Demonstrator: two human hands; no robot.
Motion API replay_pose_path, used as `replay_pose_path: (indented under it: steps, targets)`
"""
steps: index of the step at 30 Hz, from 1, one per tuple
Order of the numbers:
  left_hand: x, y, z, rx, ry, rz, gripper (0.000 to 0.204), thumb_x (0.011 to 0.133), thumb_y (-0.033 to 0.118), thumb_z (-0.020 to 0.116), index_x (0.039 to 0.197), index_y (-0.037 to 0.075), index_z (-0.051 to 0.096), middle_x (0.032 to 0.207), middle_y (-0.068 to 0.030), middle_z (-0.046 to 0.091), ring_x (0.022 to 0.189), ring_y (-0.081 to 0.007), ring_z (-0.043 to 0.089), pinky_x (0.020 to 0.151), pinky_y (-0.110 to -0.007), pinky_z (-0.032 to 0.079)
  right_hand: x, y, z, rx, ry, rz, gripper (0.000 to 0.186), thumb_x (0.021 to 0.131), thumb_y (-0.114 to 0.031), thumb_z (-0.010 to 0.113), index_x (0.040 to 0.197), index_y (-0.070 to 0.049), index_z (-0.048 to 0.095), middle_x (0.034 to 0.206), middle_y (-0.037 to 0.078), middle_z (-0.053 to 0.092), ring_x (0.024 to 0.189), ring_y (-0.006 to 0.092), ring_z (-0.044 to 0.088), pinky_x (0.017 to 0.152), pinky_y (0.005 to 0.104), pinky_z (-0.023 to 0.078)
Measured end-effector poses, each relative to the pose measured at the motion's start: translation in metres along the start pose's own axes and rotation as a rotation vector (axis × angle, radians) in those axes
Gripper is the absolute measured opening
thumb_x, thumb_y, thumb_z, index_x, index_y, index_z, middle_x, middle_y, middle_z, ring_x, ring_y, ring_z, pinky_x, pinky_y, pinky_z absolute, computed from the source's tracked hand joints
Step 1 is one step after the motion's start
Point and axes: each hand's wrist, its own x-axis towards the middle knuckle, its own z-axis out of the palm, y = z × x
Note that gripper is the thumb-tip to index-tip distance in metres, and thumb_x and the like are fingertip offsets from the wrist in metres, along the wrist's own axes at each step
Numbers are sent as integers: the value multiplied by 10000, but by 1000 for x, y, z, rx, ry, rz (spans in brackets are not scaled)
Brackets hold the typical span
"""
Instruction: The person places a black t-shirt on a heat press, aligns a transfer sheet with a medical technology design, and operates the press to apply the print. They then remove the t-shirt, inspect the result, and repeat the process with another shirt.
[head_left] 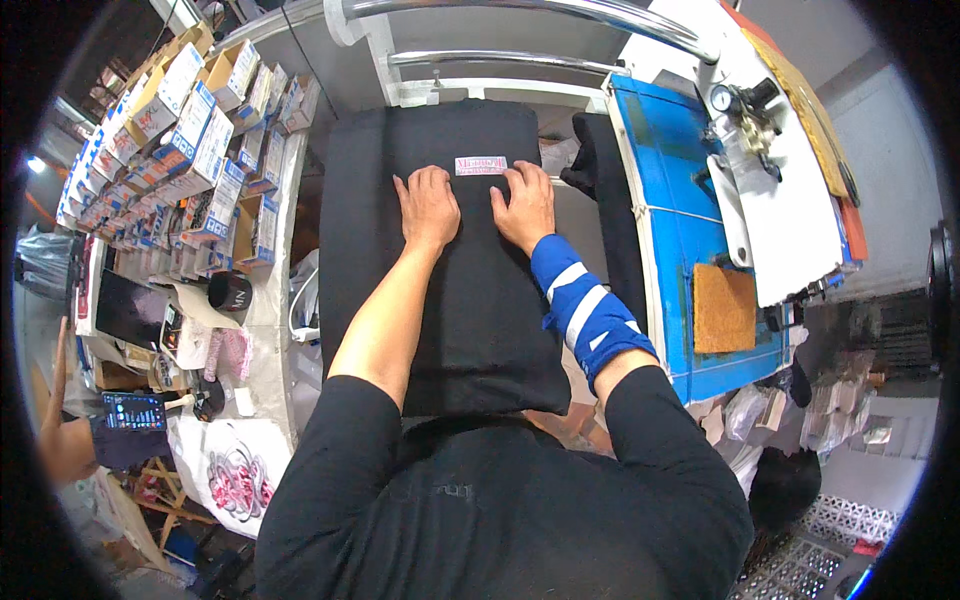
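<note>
Black cloth (pixel 480 330) covers a long padded board in front of me. On its far part lies a small white label with pink print (pixel 481 165). My left hand (pixel 430 208) rests on the cloth just left of the label, its fingers slightly bent and nothing seen in it. Beside the label's right end, my right hand (pixel 528 205) presses on the cloth with its thumb spread away from the fingers. Its fingertips are close to the label's edge; whether they touch it I cannot tell. A blue cloth with white stripes (pixel 585 310) wraps my right forearm.
Stacked small cartons (pixel 190 150) fill the left bench. Metal rails (pixel 510 58) cross beyond the board. At right stands a blue table (pixel 670 240) with a brown pad (pixel 725 308) and a pressure gauge (pixel 721 97). Another person's arm (pixel 62 440) is at far left near a phone (pixel 134 411).
</note>
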Motion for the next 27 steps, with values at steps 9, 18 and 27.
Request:
replay_pose_path:
  steps: [9,18,27]
  targets:
    - [1,4,-3,77,32,47,325,977,279,619,1290,205,664,1258,-84,590,1266,-312,519,1148,-693,307,3,2,18,-181,-190,-6,565,944,-425,620,1357,-39,602,1456,142,552,1374,393,449,1173,526,324]
    - [3,5,-3,72,47,48,313,950,287,643,1237,189,719,1243,-89,602,1263,-308,526,1151,-699,300,4,3,17,-182,-179,-8,528,945,-406,617,1331,-46,616,1440,122,570,1375,385,451,1173,524,322]
    - [1,5,-3,70,49,48,308,947,263,640,1231,174,721,1251,-95,609,1267,-312,531,1153,-703,296,4,2,17,-175,-206,1,548,943,-411,608,1358,-53,614,1474,122,546,1394,384,430,1188,534,294]
